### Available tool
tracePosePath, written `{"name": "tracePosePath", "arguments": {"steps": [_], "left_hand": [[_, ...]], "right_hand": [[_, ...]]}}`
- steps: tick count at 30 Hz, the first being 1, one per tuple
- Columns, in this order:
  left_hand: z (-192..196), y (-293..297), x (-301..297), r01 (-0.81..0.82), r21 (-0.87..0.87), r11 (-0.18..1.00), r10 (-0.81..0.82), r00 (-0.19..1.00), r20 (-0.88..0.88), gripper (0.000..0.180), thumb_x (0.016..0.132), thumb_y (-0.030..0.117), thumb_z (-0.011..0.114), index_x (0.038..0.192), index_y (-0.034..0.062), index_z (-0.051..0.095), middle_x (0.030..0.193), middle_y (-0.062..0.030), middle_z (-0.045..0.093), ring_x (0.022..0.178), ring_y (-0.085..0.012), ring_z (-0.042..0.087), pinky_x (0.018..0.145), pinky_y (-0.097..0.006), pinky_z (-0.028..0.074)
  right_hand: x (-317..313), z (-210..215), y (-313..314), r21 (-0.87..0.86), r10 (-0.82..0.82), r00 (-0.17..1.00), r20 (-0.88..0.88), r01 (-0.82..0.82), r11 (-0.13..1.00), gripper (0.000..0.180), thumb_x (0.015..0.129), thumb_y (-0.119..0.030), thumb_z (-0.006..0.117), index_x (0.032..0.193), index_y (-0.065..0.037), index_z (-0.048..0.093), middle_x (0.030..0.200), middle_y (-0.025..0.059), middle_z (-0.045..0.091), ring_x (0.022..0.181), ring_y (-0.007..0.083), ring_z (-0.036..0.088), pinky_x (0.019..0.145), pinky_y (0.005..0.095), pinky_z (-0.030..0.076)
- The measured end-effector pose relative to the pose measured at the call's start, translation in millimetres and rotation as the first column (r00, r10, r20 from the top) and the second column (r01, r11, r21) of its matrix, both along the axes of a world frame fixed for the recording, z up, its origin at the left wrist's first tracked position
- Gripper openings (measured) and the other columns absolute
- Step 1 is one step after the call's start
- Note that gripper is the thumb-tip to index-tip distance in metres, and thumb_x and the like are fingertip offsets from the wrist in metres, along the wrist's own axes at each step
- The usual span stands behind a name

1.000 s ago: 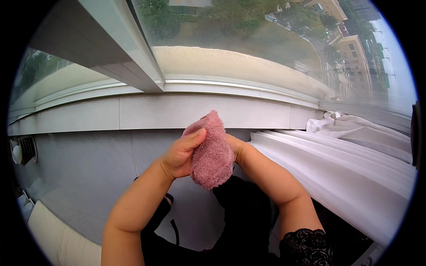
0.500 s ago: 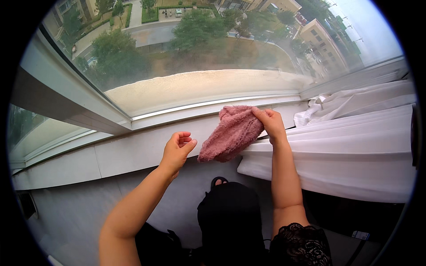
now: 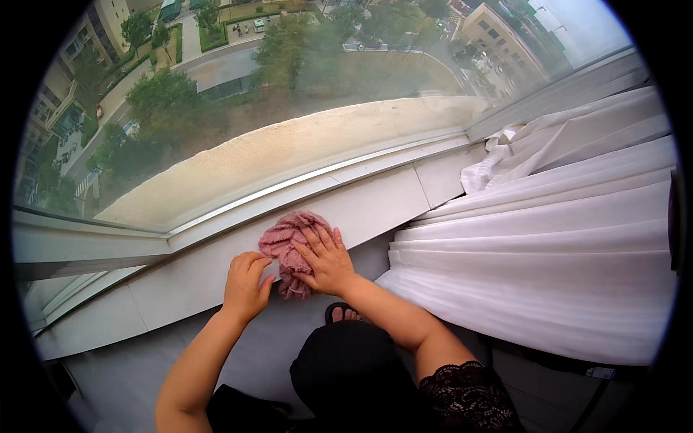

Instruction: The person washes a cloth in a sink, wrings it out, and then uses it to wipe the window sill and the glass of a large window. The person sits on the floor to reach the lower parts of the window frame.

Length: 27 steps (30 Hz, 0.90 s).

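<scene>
A fluffy pink cleaning cloth (image 3: 292, 232) lies bunched on the pale windowsill (image 3: 375, 203), its lower end hanging over the sill's front edge. My right hand (image 3: 323, 261) rests flat on top of the cloth with fingers spread. Just left of it is my left hand (image 3: 247, 283), fingers bent and thumb apart, holding nothing. Its fingertips are close to the cloth's left edge; whether they touch it I cannot tell.
Beyond the sill stands a large window (image 3: 238, 155) with a metal frame. White curtains (image 3: 534, 249) hang at the right, their knotted end (image 3: 498, 155) near the sill. Below are the grey floor (image 3: 180, 353) and my sandalled foot (image 3: 343, 312).
The cloth has gone from hanging in my right hand to lying on the sill, further left. My right hand has opened flat on it. My left hand has shifted left and down.
</scene>
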<state>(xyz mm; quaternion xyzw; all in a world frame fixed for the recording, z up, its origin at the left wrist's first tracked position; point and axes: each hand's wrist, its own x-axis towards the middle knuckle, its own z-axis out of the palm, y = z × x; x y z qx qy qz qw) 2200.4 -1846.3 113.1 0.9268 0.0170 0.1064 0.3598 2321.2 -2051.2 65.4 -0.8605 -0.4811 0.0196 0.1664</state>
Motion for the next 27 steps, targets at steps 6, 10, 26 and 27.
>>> {"name": "tracePosePath", "arguments": {"steps": [6,10,26,27], "left_hand": [[6,10,-14,0.035,0.071,0.997,-0.029,0.996,-0.090,0.035,0.071,0.005,0.073,0.103,0.0051,0.059,0.107,-0.0133,0.058,0.105,-0.0345,0.054,0.097,-0.052,0.040],[3,3,-18,0.080,0.168,0.983,-0.049,0.983,-0.179,0.043,0.071,0.010,0.075,0.110,0.0048,0.057,0.117,-0.0147,0.055,0.110,-0.0361,0.052,0.099,-0.058,0.036],[-14,-17,0,0.221,0.524,0.823,-0.096,0.962,-0.254,0.058,0.075,0.034,0.073,0.120,-0.0005,0.058,0.128,-0.0299,0.051,0.122,-0.0457,0.048,0.106,-0.059,0.029],[-12,-17,1,0.221,0.520,0.825,-0.091,0.960,-0.263,0.058,0.075,0.033,0.073,0.120,-0.0004,0.059,0.128,-0.0301,0.052,0.121,-0.0461,0.048,0.106,-0.059,0.030]], "right_hand": [[230,-42,-188,-0.157,-0.893,0.347,0.287,0.936,0.314,0.063,0.092,-0.034,0.050,0.146,-0.009,0.031,0.152,0.0234,0.024,0.139,0.0444,0.022,0.114,0.0547,0.015],[247,7,-141,-0.187,-0.968,0.229,0.100,0.960,0.208,0.073,0.088,-0.044,0.054,0.146,-0.005,0.031,0.152,0.0236,0.023,0.140,0.0451,0.018,0.114,0.0539,0.012],[384,25,-219,0.675,-0.951,0.298,0.077,0.687,0.270,0.047,0.076,-0.019,0.058,0.115,0.006,0.054,0.119,0.0267,0.056,0.111,0.0429,0.051,0.099,0.0471,0.039],[393,23,-233,0.560,-0.939,0.320,0.124,0.759,0.333,0.049,0.076,-0.021,0.058,0.117,0.005,0.053,0.120,0.0259,0.056,0.112,0.0426,0.051,0.099,0.0471,0.039]]}}
